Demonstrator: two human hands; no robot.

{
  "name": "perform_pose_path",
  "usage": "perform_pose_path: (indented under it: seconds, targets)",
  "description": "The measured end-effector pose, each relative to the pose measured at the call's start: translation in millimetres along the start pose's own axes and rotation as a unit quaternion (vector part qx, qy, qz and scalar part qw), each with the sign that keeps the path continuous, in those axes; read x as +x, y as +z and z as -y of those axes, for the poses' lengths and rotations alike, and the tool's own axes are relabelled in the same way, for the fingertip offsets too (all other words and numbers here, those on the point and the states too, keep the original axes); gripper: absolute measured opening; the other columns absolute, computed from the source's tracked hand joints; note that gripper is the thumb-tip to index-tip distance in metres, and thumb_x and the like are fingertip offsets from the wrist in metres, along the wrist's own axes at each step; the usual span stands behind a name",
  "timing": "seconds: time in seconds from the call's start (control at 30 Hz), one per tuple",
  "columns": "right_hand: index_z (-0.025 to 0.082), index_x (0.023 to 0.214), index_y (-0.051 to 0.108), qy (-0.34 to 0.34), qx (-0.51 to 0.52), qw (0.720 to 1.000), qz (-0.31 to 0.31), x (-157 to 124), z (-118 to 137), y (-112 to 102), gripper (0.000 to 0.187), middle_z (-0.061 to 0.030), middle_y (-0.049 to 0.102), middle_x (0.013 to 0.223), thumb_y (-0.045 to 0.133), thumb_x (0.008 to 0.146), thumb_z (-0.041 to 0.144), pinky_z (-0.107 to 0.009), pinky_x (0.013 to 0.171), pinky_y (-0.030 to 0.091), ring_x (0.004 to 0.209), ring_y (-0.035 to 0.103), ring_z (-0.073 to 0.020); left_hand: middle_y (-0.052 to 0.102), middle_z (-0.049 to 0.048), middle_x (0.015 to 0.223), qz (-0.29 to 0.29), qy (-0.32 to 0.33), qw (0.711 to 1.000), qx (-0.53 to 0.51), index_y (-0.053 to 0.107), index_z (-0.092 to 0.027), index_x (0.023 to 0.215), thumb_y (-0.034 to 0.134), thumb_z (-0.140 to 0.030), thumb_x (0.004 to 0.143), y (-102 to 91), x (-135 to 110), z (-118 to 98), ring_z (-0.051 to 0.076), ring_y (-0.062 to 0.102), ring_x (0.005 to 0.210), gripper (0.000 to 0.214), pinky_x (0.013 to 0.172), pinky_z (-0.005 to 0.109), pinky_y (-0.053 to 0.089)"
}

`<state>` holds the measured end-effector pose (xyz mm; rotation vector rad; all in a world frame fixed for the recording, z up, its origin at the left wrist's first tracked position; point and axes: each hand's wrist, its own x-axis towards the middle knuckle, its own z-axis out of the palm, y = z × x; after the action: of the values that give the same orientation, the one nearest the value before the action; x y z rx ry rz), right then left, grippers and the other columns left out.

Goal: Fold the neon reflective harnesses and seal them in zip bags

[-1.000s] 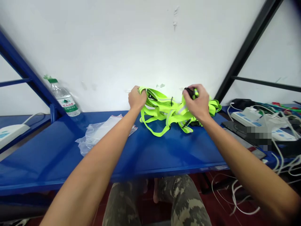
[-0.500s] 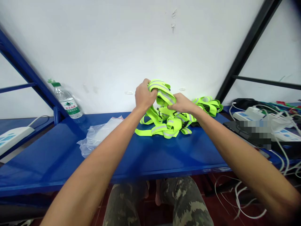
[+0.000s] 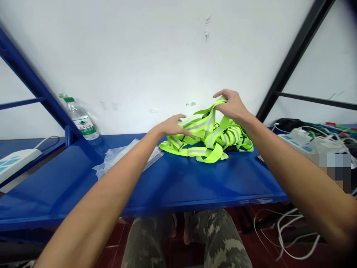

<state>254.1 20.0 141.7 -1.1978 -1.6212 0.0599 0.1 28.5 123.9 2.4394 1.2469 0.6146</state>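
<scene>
Neon-yellow reflective straps (image 3: 211, 139) with grey stripes and black buckles lie in a tangled heap on the blue tabletop (image 3: 178, 186). My right hand (image 3: 232, 106) is above the heap, its thumb and fingers closed on a raised reflective strap (image 3: 209, 118) that slopes down to the left. My left hand (image 3: 173, 125) is at the heap's left side with thumb and fingers apart. Its thumb is against or just in front of the yellow webbing; which of these I cannot tell. Below my left forearm lies a clear plastic bag (image 3: 115, 156).
A water bottle (image 3: 83, 121) with a green cap leans at the back left, near the blue frame post (image 3: 41, 80). White power strips (image 3: 19, 159) are at both sides. A black post (image 3: 292, 63) and loose white cables (image 3: 281, 238) are on the right. The wall (image 3: 156, 56) stands close behind.
My right hand has risen and moved right, drawing a strap up with it. My left hand has let go of the bundled straps and come down, its fingers spread.
</scene>
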Motion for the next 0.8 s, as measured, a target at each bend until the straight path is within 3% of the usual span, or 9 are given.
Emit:
perform_pose_path:
  seconds: [0.1, 0.2, 0.23, 0.3, 0.4, 0.47, 0.57, 0.67, 0.8]
  targets:
    - [0.017, 0.092, 0.069, -0.019, -0.017, 0.992, 0.121, -9, 43, -3, 0.034, -0.0006, 0.058, 0.071, 0.064, 0.059, 0.011, -0.034, 0.059, 0.044, 0.061, 0.050, -0.0152, 0.066, 0.0152, 0.121, -0.012, 0.058, 0.983, -0.174, 0.040, -0.016, 0.145, 0.069, -0.027, 0.077, 5.1, 4, -29, 0.023, 0.067, 0.102, 0.075, 0.084, 0.033, 0.053]
    - [0.019, 0.089, 0.071, -0.013, -0.025, 0.964, 0.265, -14, 68, -16, 0.033, 0.0024, 0.055, 0.063, 0.077, 0.057, 0.014, -0.030, 0.058, 0.043, 0.062, 0.053, -0.0152, 0.071, 0.0066, 0.079, 0.065, 0.056, 0.988, -0.132, 0.060, -0.011, 0.123, 0.063, -0.014, 0.073, 6.0, 8, -45, 0.021, 0.068, 0.072, 0.050, 0.071, 0.033, 0.053]
    - [0.019, 0.090, 0.071, -0.015, -0.017, 0.956, 0.293, -15, 70, -21, 0.035, 0.0024, 0.057, 0.062, 0.081, 0.056, 0.018, -0.030, 0.057, 0.043, 0.062, 0.054, -0.0155, 0.069, 0.0042, 0.070, 0.062, 0.050, 0.992, -0.100, 0.064, -0.012, 0.114, 0.061, -0.013, 0.072, 5.6, 9, -45, 0.021, 0.067, 0.067, 0.041, 0.069, 0.033, 0.052]
    - [0.021, 0.092, 0.071, -0.021, 0.010, 0.951, 0.309, -14, 68, -30, 0.040, 0.0009, 0.061, 0.065, 0.086, 0.056, 0.027, -0.029, 0.054, 0.044, 0.061, 0.056, -0.0161, 0.066, 0.0032, 0.068, -0.022, 0.042, 0.998, -0.033, 0.068, -0.014, 0.102, 0.057, -0.014, 0.074, 4.0, 11, -42, 0.022, 0.066, 0.070, 0.030, 0.072, 0.035, 0.052]
    - [0.022, 0.093, 0.071, -0.007, 0.014, 0.957, 0.290, -12, 56, -38, 0.046, -0.0008, 0.065, 0.066, 0.089, 0.053, 0.035, -0.030, 0.050, 0.044, 0.056, 0.056, -0.0171, 0.068, 0.0068, 0.090, -0.217, 0.033, 0.974, 0.065, 0.067, -0.019, 0.104, 0.050, -0.011, 0.077, -2.3, 12, -32, 0.026, 0.064, 0.093, 0.032, 0.086, 0.040, 0.050]
    - [0.021, 0.085, 0.071, 0.014, -0.037, 0.957, 0.287, -10, 47, -39, 0.040, -0.0002, 0.063, 0.060, 0.090, 0.052, 0.034, -0.032, 0.050, 0.044, 0.054, 0.056, -0.0181, 0.065, 0.0085, 0.105, -0.281, 0.028, 0.953, 0.109, 0.064, -0.022, 0.112, 0.047, -0.009, 0.078, -10.9, 11, -29, 0.028, 0.060, 0.106, 0.040, 0.093, 0.043, 0.046]
    - [0.021, 0.062, 0.063, 0.016, -0.135, 0.952, 0.274, -8, 35, -33, 0.024, -0.0005, 0.056, 0.052, 0.084, 0.061, 0.034, -0.034, 0.053, 0.046, 0.054, 0.057, -0.0201, 0.059, 0.0089, 0.113, -0.305, 0.020, 0.941, 0.145, 0.058, -0.026, 0.121, 0.046, -0.008, 0.078, -29.3, 7, -32, 0.031, 0.053, 0.116, 0.047, 0.097, 0.045, 0.042]
    - [0.022, 0.058, 0.056, -0.022, -0.170, 0.972, 0.161, -2, 26, -23, 0.024, -0.0030, 0.055, 0.054, 0.075, 0.070, 0.031, -0.038, 0.063, 0.051, 0.065, 0.062, -0.0241, 0.057, 0.0090, 0.113, -0.319, 0.007, 0.933, 0.166, 0.056, -0.026, 0.121, 0.048, -0.007, 0.077, -46.0, 1, -36, 0.033, 0.050, 0.119, 0.048, 0.100, 0.048, 0.039]
    - [0.020, 0.074, 0.059, 0.032, -0.004, 0.999, 0.013, 8, 30, -13, 0.014, -0.0071, 0.063, 0.068, 0.061, 0.083, 0.030, -0.043, 0.069, 0.055, 0.073, 0.065, -0.0247, 0.057, 0.0101, 0.109, -0.327, -0.014, 0.928, 0.180, 0.058, -0.023, 0.109, 0.051, -0.008, 0.077, -54.2, -4, -36, 0.034, 0.051, 0.116, 0.037, 0.099, 0.050, 0.039]
